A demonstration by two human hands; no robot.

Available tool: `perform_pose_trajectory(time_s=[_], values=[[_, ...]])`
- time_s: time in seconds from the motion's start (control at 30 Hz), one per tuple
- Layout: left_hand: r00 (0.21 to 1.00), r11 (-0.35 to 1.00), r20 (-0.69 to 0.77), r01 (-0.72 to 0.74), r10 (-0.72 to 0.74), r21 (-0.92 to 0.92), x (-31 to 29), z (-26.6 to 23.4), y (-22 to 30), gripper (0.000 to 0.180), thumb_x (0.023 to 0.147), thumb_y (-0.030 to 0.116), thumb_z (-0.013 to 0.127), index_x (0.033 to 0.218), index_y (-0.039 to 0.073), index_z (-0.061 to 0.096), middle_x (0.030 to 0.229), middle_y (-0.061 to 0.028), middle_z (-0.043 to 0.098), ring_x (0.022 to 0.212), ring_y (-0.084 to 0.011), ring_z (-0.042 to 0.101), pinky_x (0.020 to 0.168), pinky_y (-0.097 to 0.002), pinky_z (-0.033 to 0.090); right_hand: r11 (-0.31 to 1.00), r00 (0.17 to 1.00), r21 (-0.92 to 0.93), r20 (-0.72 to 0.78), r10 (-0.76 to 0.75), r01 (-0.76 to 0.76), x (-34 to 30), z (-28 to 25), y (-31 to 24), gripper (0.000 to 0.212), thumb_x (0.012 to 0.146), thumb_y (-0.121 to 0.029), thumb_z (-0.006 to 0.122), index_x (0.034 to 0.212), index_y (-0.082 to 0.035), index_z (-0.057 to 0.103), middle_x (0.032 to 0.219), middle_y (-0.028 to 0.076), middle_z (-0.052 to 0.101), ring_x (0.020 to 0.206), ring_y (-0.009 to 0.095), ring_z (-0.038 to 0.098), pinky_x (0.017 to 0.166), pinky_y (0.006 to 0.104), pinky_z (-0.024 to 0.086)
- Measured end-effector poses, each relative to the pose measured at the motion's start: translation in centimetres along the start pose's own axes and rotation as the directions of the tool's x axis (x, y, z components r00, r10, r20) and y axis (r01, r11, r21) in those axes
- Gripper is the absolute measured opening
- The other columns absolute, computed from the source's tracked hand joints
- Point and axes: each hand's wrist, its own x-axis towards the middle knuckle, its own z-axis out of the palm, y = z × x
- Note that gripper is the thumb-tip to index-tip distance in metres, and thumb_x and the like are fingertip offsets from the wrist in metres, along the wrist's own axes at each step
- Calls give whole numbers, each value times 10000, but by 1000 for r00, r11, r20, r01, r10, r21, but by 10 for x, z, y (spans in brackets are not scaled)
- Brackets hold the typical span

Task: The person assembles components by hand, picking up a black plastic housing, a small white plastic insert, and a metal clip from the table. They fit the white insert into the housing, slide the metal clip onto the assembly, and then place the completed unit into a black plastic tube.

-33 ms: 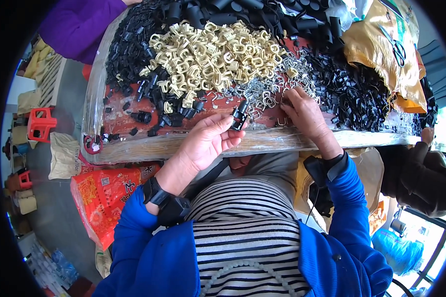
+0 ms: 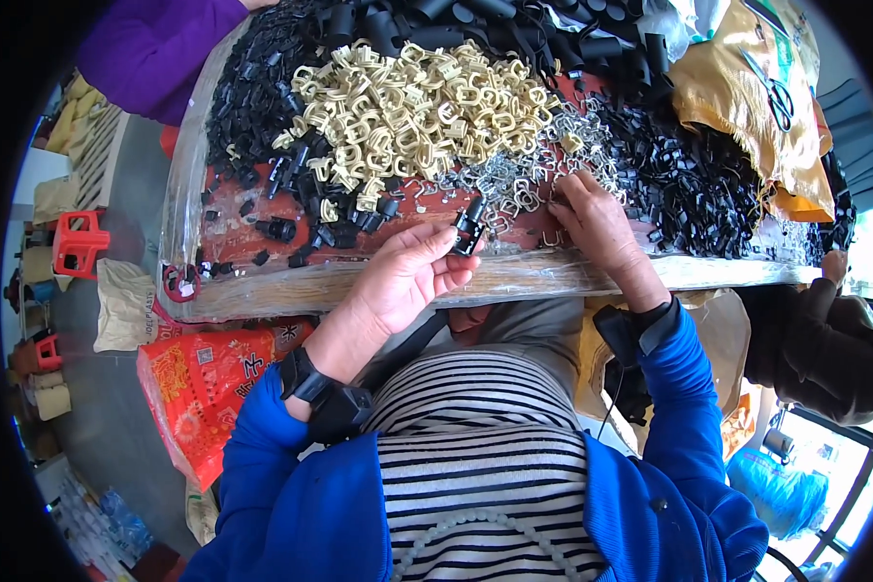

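Observation:
Between the thumb and fingers of my left hand (image 2: 395, 286), a small black plastic fitting (image 2: 468, 229) is pinched just above the table's wooden front edge (image 2: 339, 284). My right hand (image 2: 601, 230) reaches down onto the near side of a heap of silvery metal hooks (image 2: 522, 184). Its thumb and fingertips are drawn together there, and whatever lies between them is hidden. A few loose hooks rest on the red tabletop (image 2: 233, 225) by that thumb. Beyond both hands spreads a big mound of cream plastic loops (image 2: 407, 112).
Small black parts (image 2: 694, 184) cover the right side, with black tubes (image 2: 597, 48) at the back. Scissors (image 2: 780, 102) lie on a yellow sack (image 2: 713, 82). A purple-sleeved person (image 2: 155, 53) is far left; a dark-sleeved person (image 2: 810, 325) is right. Below left hangs a red bag (image 2: 199, 388).

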Motion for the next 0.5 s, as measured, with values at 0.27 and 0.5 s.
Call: perform_pose_trajectory(time_s=[0.27,0.5], values=[[998,999,59,-2,5,-47,-1,-9,-2,244,829,165,451,1016,12,485,957,-119,543,812,-165,547,702,-266,463,997,989,74,-147,-6,17,4,1,4,134,745,-64,508,877,-39,502,677,153,503,552,333,487,493,346,407],[999,998,44,-8,11,-60,-2,-6,0,202,821,169,472,961,29,510,919,-91,557,786,-144,549,675,-245,460,758,920,550,55,388,-352,3,-6,-3,66,791,-72,482,823,-21,509,603,66,514,466,156,464,435,229,379]])
